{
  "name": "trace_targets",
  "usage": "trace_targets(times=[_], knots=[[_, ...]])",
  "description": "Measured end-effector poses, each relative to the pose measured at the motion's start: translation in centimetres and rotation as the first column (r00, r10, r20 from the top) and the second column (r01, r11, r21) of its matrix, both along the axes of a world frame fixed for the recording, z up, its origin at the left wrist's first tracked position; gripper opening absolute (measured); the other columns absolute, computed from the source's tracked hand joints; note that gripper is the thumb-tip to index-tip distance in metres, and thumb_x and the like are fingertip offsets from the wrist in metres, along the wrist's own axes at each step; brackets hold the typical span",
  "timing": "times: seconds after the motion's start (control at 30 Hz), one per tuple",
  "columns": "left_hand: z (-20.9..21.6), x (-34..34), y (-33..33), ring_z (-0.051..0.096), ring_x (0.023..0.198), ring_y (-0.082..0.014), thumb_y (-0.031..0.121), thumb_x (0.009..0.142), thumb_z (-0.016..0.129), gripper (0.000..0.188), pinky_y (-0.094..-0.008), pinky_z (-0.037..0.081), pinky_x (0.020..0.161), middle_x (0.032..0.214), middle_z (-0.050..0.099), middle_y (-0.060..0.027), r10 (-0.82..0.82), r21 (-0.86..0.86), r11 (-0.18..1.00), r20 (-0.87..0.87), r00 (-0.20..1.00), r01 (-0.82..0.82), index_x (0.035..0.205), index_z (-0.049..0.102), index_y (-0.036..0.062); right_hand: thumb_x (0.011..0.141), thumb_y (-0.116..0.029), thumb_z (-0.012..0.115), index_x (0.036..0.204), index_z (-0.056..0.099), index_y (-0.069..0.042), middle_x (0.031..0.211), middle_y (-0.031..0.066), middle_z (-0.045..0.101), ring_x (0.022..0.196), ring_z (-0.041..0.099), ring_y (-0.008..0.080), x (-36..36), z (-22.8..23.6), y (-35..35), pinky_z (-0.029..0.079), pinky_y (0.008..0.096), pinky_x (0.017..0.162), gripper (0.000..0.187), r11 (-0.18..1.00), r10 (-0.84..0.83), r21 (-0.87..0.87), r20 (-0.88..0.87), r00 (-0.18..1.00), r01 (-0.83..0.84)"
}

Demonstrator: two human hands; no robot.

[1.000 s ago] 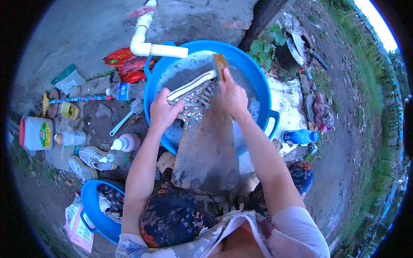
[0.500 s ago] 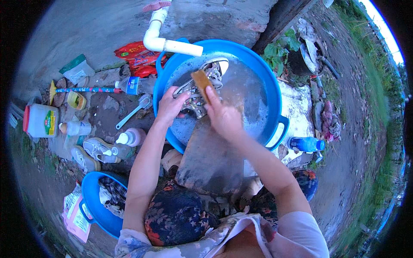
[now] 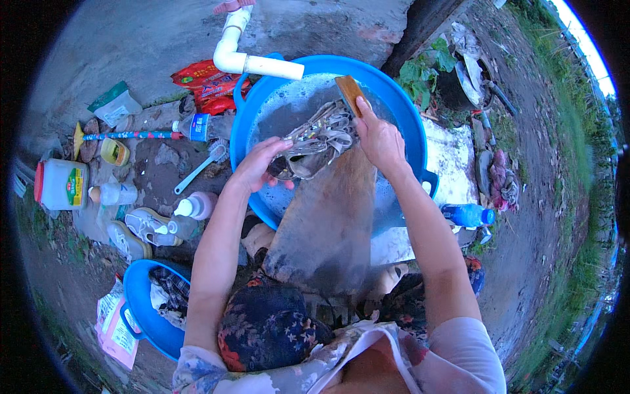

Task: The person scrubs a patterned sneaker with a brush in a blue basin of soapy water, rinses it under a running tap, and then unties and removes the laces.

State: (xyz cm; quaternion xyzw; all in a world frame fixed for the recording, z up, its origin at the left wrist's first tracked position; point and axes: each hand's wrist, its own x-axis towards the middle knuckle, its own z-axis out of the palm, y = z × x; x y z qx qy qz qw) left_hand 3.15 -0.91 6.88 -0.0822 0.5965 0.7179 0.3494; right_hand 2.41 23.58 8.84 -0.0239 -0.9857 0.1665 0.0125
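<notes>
A wet patterned lace-up shoe (image 3: 321,134) is tilted above the soapy water of a large blue basin (image 3: 415,125). My left hand (image 3: 259,164) grips one end of it, some fingers hidden beneath. My right hand (image 3: 380,141) is closed round a wooden-backed scrubbing brush (image 3: 350,92), which is raised at the shoe's far right end. Whether its bristles touch the shoe I cannot tell. Below the shoe, a worn wooden board (image 3: 325,223) slopes from the basin toward my knees.
A white pipe (image 3: 272,67) juts over the basin's far rim. Bottles, a pale brush (image 3: 200,169) and grey shoes (image 3: 147,226) stand at left. A smaller blue tub (image 3: 154,328) holds cloth at lower left. At right lies a blue bottle (image 3: 467,215).
The shoe has swung from pointing away to lying more sideways, its laces now showing. My right hand and the brush have moved right and away from the shoe's middle.
</notes>
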Motion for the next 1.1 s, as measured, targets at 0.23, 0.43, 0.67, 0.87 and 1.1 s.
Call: trace_targets(times=[0.23, 0.43, 0.67, 0.87, 1.1], knots=[[-1.2, 0.4, 0.0, 0.064, 0.049, -0.0204, 0.039, 0.087, 0.049, 0.038, -0.0218, 0.03, 0.027, 0.077, 0.065, -0.0105, -0.007, -0.207, 0.978, 0.023, 1.0, 0.011, 0.105, 0.052, 0.0054, 0.09, -0.028, 0.045, 0.134, 0.037, -0.027, 0.085, 0.0207, 0.065, 0.076, 0.064, 0.0391, 3.7, 1.7, -3.1, 0.051, 0.0486, 0.07, 0.045, 0.966, 0.247, 0.013, 0.258, 0.934, -0.259], [-1.3, 0.2, 0.3, 0.063, 0.048, -0.0199, 0.036, 0.086, 0.05, 0.033, -0.0222, 0.03, 0.026, 0.074, 0.063, -0.0104, -0.025, -0.216, 0.976, -0.047, 0.999, 0.014, 0.097, 0.052, 0.0055, 0.09, -0.034, 0.046, 0.132, 0.041, -0.027, 0.087, 0.0201, 0.065, 0.077, 0.063, 0.0391, -0.6, -0.8, -0.7, 0.051, 0.0482, 0.07, 0.043, 0.974, 0.106, 0.173, 0.204, 0.973, -0.143], [-1.4, 0.3, 0.1, 0.063, 0.048, -0.0204, 0.033, 0.087, 0.049, 0.032, -0.0243, 0.031, 0.025, 0.072, 0.063, -0.0107, -0.011, -0.334, 0.942, -0.146, 0.989, -0.038, 0.096, 0.052, 0.0027, 0.09, -0.031, 0.046, 0.136, 0.035, -0.028, 0.083, 0.0229, 0.063, 0.078, 0.061, 0.0419, 2.3, -0.7, -2.4, 0.049, 0.0493, 0.071, 0.047, 0.925, 0.378, -0.1, 0.129, 0.917, -0.367], [-1.8, 0.8, 0.7, 0.062, 0.045, -0.0198, 0.029, 0.086, 0.05, 0.033, -0.0241, 0.033, 0.026, 0.07, 0.063, -0.013, 0.026, -0.237, 0.97, -0.098, 0.995, -0.048, 0.095, 0.053, -0.0019, 0.089, -0.033, 0.048, 0.135, 0.036, -0.032, 0.081, 0.0206, 0.064, 0.076, 0.063, 0.0376, 0.9, -2.1, -1.8, 0.05, 0.0477, 0.067, 0.047, 0.987, 0.053, 0.143, 0.165, 0.985, -0.077], [-0.6, 0.6, 0.4, 0.063, 0.049, -0.0176, 0.026, 0.088, 0.047, 0.04, -0.0225, 0.034, 0.026, 0.08, 0.064, -0.0098, -0.009, -0.18, 0.984, -0.127, 0.992, -0.014, 0.123, 0.048, 0.0063, 0.089, -0.033, 0.048, 0.135, 0.036, -0.025, 0.088, 0.0226, 0.064, 0.084, 0.062, 0.0396, 2.1, -2.6, -1.2, 0.049, 0.0502, 0.072, 0.048, 0.997, -0.017, 0.073, 0.122, 0.992, 0.008]])
